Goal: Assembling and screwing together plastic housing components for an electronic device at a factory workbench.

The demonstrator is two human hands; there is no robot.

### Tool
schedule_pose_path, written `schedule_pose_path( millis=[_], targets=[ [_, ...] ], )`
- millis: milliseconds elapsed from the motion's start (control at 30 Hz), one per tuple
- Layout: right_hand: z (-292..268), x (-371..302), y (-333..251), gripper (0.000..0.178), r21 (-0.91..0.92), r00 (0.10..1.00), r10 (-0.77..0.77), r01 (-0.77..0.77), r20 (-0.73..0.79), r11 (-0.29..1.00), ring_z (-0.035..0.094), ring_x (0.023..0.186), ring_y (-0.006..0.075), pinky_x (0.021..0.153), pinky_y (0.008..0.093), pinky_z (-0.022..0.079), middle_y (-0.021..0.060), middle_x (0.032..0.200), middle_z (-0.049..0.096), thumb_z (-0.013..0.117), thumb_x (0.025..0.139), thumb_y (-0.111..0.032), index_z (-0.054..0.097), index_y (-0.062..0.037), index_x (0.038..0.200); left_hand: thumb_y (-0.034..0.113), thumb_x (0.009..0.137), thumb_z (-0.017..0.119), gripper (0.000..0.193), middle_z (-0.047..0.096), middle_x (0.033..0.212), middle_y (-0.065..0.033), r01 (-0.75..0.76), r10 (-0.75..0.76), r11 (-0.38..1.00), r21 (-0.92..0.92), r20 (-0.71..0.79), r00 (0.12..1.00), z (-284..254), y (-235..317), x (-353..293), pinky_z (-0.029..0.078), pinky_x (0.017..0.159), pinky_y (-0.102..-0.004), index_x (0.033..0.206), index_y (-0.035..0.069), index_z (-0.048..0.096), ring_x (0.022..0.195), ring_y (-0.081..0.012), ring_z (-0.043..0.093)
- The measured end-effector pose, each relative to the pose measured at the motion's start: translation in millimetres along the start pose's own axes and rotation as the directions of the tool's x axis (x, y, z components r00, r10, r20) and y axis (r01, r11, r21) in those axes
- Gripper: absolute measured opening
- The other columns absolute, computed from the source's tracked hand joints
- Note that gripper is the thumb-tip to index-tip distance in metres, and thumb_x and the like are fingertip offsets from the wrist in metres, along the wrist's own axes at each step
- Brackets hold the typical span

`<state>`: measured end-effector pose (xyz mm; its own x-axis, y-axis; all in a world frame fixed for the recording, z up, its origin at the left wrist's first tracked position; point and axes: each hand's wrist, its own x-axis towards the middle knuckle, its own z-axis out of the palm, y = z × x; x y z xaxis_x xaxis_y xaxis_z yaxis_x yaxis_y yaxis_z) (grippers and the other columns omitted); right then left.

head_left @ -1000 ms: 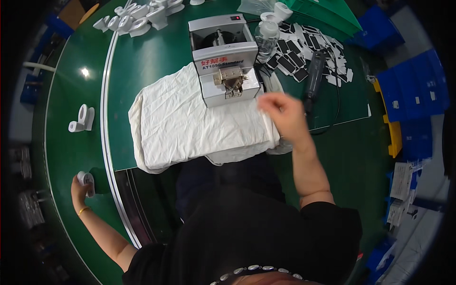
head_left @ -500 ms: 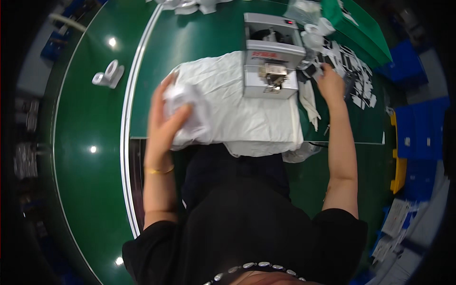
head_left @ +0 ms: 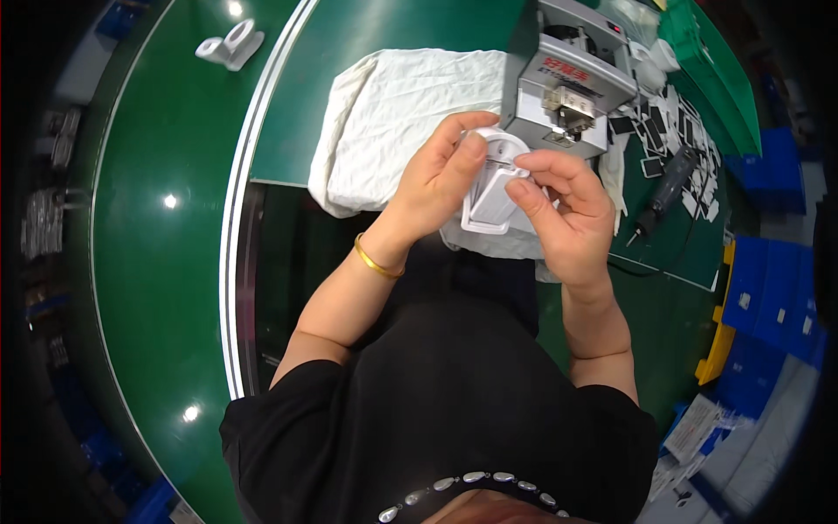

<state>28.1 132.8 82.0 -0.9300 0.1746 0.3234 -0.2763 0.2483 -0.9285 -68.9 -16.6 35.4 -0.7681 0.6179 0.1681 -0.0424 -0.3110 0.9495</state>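
In front of my chest, just above the near edge of the table, I hold a white plastic housing (head_left: pixel 486 216) with a rounded top and a long recessed body. My left hand (head_left: pixel 428 183) grips its upper left side, the thumb lying over the rounded end. Against its right side, my right hand (head_left: pixel 572 205) pinches with thumb and index finger; whether a small part sits between those fingertips is hidden. Beneath and beyond lies a white cloth (head_left: pixel 428 96) spread over the table's front. A grey screw-feeding machine (head_left: pixel 559 96) stands just behind my right hand.
To the right are an electric screwdriver (head_left: pixel 668 192) and a heap of small black and white pieces (head_left: pixel 698 162). Behind them stands a green bin (head_left: pixel 720 83). White rounded parts (head_left: pixel 231 45) lie on the green surface at far left. Blue bins (head_left: pixel 768 288) line the right side.
My right hand has come from the heap of small pieces to the housing. The left hand has carried the housing rightward to the middle. The view has shifted, and the screwdriver now shows.
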Motion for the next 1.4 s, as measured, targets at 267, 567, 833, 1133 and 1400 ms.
schedule_pose_path(
  millis=[267,567,833,1133,1400],
  targets=[
    [-3,0,26,0.027,-0.433,0.966,-0.222,0.257,0.132,0.864,0.047,0.127,0.0249,0.11,0.0361,0.031,0.0145,0.13,0.054,0.062,0.09,0.005,0.067,-0.0025,0.115,0.042,0.091,0.068,0.054,0.065,0.091,-0.0142,0.075,-0.043,0.978,0.192,-0.165,0.985,-4,-6,-21,0.05,0.069,-0.0354,0.125,0.004,0.051,0.077,-0.0204,0.061],
    [-20,-2,37,0.076,0.297,0.96,0.208,-0.258,0.19,0.92,0.053,0.123,0.0296,0.107,0.0396,0.041,0.0254,0.142,0.045,0.064,0.088,-0.008,0.026,-0.0019,0.153,0.026,0.083,0.071,0.073,0.066,0.107,-0.0248,-0.309,0.291,0.912,0.269,0.108,0.951,-6,-12,-29,0.052,0.085,-0.0405,0.137,-0.004,0.032,0.1,-0.0377,0.067],
    [24,2,22,0.073,0.46,0.954,0.284,-0.297,0.099,0.837,0.057,0.116,0.0207,0.1,0.0312,0.045,0.0163,0.132,0.056,0.065,0.083,0.007,0.031,-0.0026,0.146,0.012,0.085,0.066,0.068,0.056,0.118,-0.0156,0.037,-0.046,0.989,0.145,0.059,0.997,-18,17,-34,0.048,0.091,-0.0353,0.142,0.003,0.03,0.107,-0.0205,0.057],
    [-42,-47,36,0.081,0.376,0.973,0.177,-0.111,-0.147,0.92,0.056,0.115,0.0202,0.093,0.0351,0.05,0.0148,0.127,0.056,0.08,0.074,-0.007,0.035,-0.0066,0.142,0.016,0.09,0.063,0.066,0.044,0.138,-0.0167,0.109,-0.144,0.982,0.155,0.244,0.959,60,3,-9,0.039,0.106,-0.0396,0.147,0.003,0.032,0.124,-0.0282,0.049],
    [-86,-176,-21,0.079,0.106,0.757,0.198,-0.169,-0.622,0.98,0.059,0.111,0.0241,0.096,0.0363,0.049,0.0162,0.13,0.057,0.08,0.073,-0.006,0.037,0.0002,0.139,0.035,0.089,0.065,0.073,0.044,0.137,-0.0218,-0.003,-0.003,1.0,0.006,0.802,0.597,171,-34,-5,0.038,0.107,-0.0434,0.143,-0.002,0.033,0.125,-0.0321,0.049]
  ],
)
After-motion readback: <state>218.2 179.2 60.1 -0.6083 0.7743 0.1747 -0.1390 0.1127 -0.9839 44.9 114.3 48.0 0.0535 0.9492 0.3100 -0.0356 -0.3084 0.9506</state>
